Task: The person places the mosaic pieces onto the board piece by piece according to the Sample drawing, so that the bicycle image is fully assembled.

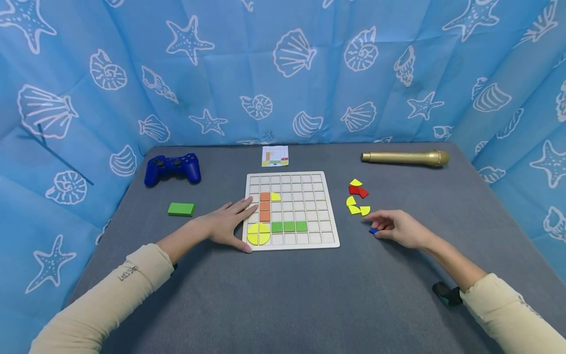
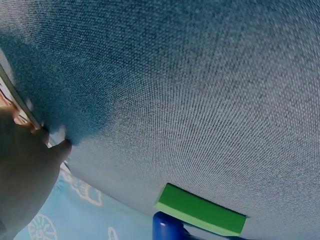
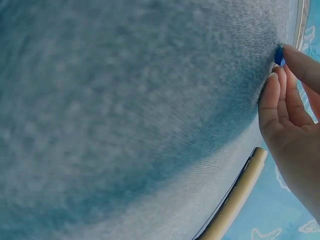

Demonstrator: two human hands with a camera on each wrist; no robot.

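A white grid board [image 1: 314,211] lies in the middle of the table, bearing orange squares [image 1: 265,206], green squares [image 1: 289,226], a yellow circle of quarter pieces [image 1: 258,234] and a lone yellow quarter piece [image 1: 275,196]. My left hand [image 1: 227,225] rests with spread fingers on the board's left edge. Right of the board, my right hand [image 1: 400,229] pinches a small blue piece [image 1: 373,230] between thumb and fingers, low over the cloth; the right wrist view shows this blue piece [image 3: 279,56] at the fingertips. Just beyond that hand lie loose yellow pieces [image 1: 354,209] and red pieces [image 1: 354,190].
Behind the board lies a small printed pattern card [image 1: 275,156]. A blue game controller [image 1: 172,168] and a green block [image 1: 181,209] are at the left. The gold microphone [image 1: 404,158] lies at the back right. A blue shell-print curtain [image 1: 247,69] hangs behind the table.
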